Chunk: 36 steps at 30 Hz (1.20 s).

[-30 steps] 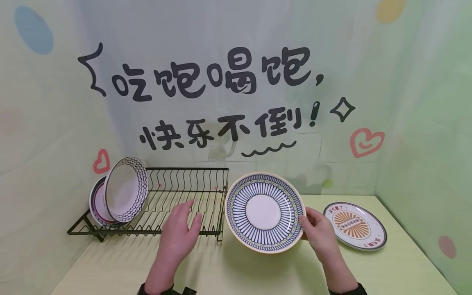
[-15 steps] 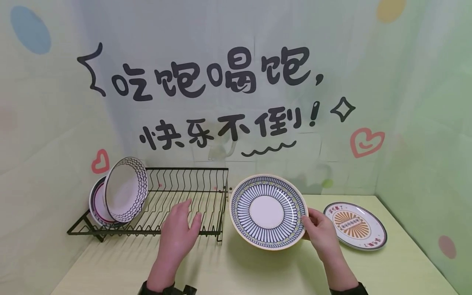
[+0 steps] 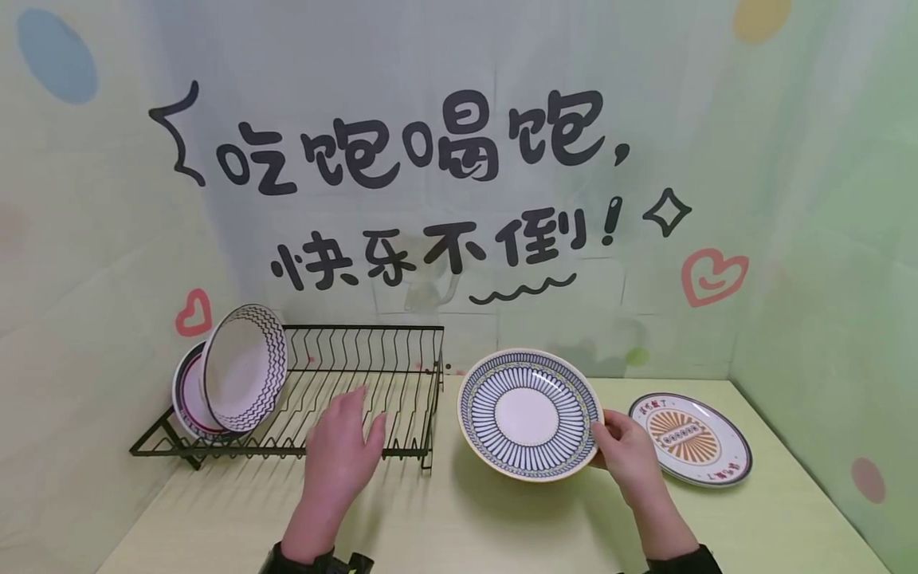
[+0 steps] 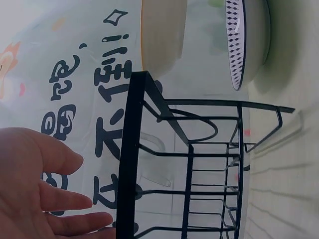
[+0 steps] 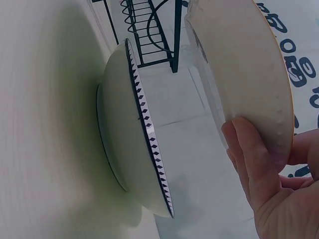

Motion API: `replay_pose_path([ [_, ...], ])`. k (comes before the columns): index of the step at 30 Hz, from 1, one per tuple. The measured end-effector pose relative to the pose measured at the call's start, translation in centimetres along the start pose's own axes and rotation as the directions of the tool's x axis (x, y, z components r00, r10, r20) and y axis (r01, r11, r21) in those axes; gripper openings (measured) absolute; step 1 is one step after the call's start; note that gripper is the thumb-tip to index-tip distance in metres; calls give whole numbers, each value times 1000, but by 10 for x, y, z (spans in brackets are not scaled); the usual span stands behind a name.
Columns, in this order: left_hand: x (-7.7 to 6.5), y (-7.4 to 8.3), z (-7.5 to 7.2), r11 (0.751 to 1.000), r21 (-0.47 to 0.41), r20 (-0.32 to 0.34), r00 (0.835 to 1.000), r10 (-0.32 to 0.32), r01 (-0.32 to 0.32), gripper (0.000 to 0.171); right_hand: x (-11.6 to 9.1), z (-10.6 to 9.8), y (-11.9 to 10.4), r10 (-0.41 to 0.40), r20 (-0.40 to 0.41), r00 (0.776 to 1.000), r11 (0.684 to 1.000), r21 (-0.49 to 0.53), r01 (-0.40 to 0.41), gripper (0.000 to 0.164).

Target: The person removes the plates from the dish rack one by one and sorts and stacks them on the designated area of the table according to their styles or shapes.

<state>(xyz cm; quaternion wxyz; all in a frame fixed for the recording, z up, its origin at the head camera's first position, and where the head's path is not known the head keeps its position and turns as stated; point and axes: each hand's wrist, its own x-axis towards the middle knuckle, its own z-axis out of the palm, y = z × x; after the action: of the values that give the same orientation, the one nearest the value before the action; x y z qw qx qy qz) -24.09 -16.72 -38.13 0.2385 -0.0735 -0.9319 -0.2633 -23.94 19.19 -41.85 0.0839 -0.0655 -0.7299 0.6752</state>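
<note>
In the head view my right hand [image 3: 631, 454] pinches the right rim of a round plate [image 3: 527, 416] with a blue petal pattern, thumb on top and fingers underneath. The plate is raised and tilted, its face toward me. Its pale underside [image 5: 244, 64] fills the upper right of the right wrist view. Below it, a bowl [image 5: 124, 134] with a diamond-patterned rim stands on the table, hidden in the head view. My left hand [image 3: 340, 450] holds nothing, fingers extended, close to the front right of a black dish rack [image 3: 358, 383].
At the rack's left end lean a zigzag-patterned bowl [image 3: 247, 371] and, behind it, a purple-ringed dish [image 3: 192, 395]. A plate with an orange sunburst [image 3: 692, 438] lies on the table [image 3: 402, 526] at right. A printed backdrop [image 3: 445, 48] stands behind.
My right hand has shifted slightly right with the plate, which has come down a little and leans flatter. My left hand has drifted slightly left.
</note>
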Motion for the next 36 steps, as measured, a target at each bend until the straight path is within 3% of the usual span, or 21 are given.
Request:
replay_pose_path([
  [10,1,-12,-2,997,71,2,1000,10,-10,53,7,-4,8,17,-2,1000,999,-48,-17,42],
  [29,-1,-24,-9,997,61,56,997,-44,40,56,15,-5,25,67,11,998,996,-52,-67,45],
  [36,0,-27,-11,997,70,46,998,-49,45,55,17,-3,28,74,6,997,994,-80,-73,44],
])
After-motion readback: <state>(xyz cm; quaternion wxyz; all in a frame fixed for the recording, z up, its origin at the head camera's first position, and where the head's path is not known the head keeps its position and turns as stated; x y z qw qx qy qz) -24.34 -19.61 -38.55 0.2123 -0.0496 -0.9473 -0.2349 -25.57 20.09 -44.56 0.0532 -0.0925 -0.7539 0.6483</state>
